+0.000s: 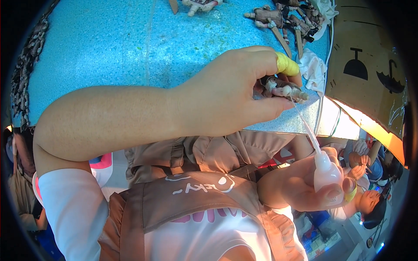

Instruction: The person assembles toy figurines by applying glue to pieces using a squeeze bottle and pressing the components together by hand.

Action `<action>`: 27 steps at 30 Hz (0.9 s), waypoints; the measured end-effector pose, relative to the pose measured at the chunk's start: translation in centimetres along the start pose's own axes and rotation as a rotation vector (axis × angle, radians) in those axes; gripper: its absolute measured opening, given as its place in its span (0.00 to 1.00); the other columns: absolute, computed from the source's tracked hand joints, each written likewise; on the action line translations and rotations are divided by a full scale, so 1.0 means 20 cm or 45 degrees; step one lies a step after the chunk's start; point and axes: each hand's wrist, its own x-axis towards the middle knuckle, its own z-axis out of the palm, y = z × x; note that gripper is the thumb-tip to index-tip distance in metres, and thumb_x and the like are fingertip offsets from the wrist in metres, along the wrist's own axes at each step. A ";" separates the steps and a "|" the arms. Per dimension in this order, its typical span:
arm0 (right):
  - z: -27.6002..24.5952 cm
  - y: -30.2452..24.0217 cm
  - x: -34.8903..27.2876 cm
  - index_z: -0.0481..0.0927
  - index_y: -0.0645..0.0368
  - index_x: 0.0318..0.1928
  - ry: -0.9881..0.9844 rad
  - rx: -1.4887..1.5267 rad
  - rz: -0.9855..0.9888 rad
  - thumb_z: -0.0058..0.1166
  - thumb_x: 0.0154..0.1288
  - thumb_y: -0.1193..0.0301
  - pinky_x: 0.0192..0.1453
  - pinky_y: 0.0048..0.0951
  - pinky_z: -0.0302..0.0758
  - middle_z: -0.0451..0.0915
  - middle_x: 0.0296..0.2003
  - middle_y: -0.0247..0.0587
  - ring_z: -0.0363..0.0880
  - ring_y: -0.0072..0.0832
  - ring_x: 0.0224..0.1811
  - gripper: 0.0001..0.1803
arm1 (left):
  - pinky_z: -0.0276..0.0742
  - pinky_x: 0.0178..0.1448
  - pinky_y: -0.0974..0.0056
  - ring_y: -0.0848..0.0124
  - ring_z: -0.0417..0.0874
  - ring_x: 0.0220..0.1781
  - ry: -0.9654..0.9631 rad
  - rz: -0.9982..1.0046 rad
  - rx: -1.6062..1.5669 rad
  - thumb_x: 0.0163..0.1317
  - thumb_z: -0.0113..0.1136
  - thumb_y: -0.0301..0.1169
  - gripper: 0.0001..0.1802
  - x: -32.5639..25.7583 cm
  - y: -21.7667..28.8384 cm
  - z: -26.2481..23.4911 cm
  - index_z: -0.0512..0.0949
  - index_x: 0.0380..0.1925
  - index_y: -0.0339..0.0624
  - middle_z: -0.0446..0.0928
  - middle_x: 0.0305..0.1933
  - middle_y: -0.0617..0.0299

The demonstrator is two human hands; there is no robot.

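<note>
My left hand (226, 93) reaches in from the left and pinches a small brown and white toy figure (283, 89) between thumb and fingers. Its index fingertip is wrapped in yellow tape (287, 64). My right hand (305, 187), lower right, grips a small pale pink squeeze bottle (326, 172). The bottle's long thin nozzle (305, 124) points up and its tip touches the figure. Yellow tape also wraps one finger of the right hand. Both hands are held over the near edge of a blue speckled table (130, 43).
Several more toy figures (283, 19) lie at the table's far right, and another (200, 4) at the top edge. A white cloth (313, 67) sits beside them. A cardboard box (370, 65) stands at right. Dark small parts (26, 65) line the left rim. Another person (361, 161) works lower right.
</note>
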 end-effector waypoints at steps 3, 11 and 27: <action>0.00 0.01 -0.03 0.66 0.47 0.41 0.159 0.111 -0.003 0.44 0.63 0.62 0.38 0.36 0.58 0.66 0.18 0.35 0.58 0.28 0.20 0.08 | 0.73 0.39 0.62 0.60 0.76 0.36 0.009 0.021 0.030 0.49 0.62 0.30 0.17 -0.01 -0.01 -0.01 0.75 0.40 0.39 0.74 0.35 0.54; -0.03 0.05 -0.02 0.73 0.51 0.40 0.140 0.173 -0.062 0.56 0.52 0.68 0.39 0.34 0.61 0.72 0.24 0.33 0.69 0.29 0.26 0.13 | 0.73 0.39 0.62 0.60 0.76 0.36 0.017 0.005 0.016 0.49 0.62 0.30 0.17 -0.01 -0.01 0.00 0.75 0.40 0.39 0.74 0.35 0.53; 0.10 0.03 0.02 0.74 0.54 0.38 0.413 0.148 -0.160 0.56 0.52 0.64 0.39 0.33 0.62 0.70 0.22 0.32 0.69 0.29 0.27 0.13 | 0.73 0.39 0.62 0.60 0.76 0.35 0.014 -0.009 -0.019 0.49 0.62 0.29 0.17 -0.01 0.00 0.00 0.75 0.40 0.39 0.74 0.35 0.53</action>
